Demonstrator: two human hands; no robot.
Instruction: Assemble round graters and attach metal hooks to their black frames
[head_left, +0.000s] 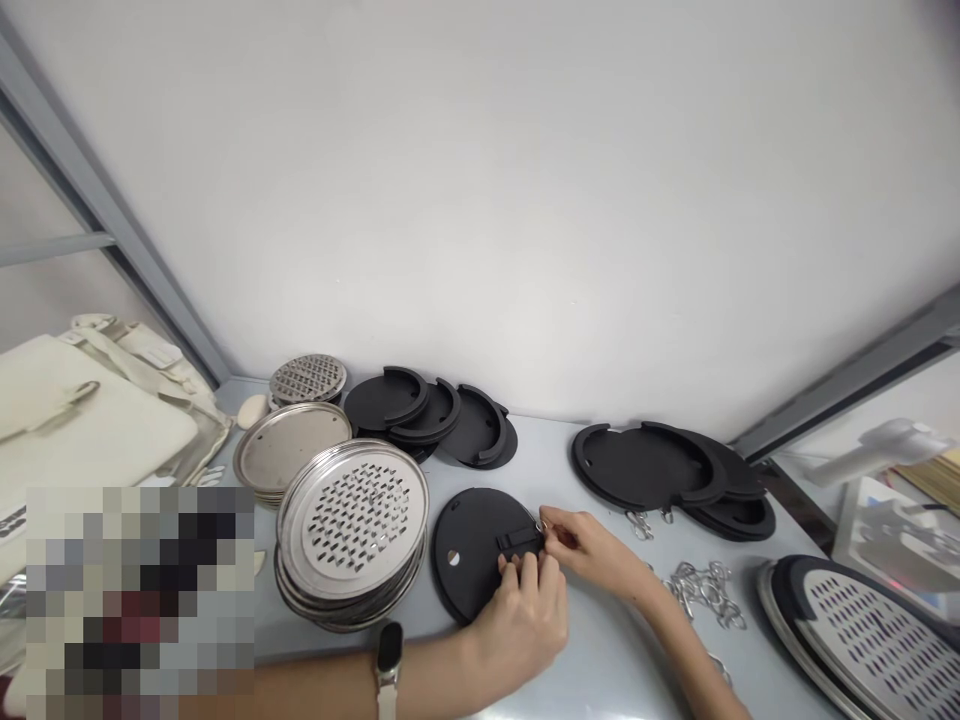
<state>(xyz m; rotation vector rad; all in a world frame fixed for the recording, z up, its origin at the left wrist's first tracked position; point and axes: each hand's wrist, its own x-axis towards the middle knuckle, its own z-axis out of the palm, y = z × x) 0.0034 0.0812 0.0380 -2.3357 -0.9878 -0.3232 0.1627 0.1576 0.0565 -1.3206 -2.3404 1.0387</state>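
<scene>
A round black plastic disc [469, 525] with a small hole and a raised slotted part lies tilted on the table before me. My left hand [525, 615] is closed over its near right side, fingers curled at the slotted part. At the disc's right edge, my right hand [589, 550] pinches a small metal ring [541, 525] between thumb and fingertips. The ring touches the edge; whether it passes through the disc is hidden. Just left of the disc stands a stack of round metal graters [360, 520]. Loose metal clips and rings [709, 592] lie right of my right hand.
Stacked plain metal discs [289, 445] and smaller graters [307, 378] stand back left. Black rimmed discs [480, 425] lie along the wall, with more black discs [645, 465] at right. Larger graters [874, 620] occupy the front right. Cream cloth bags [97, 400] are piled left.
</scene>
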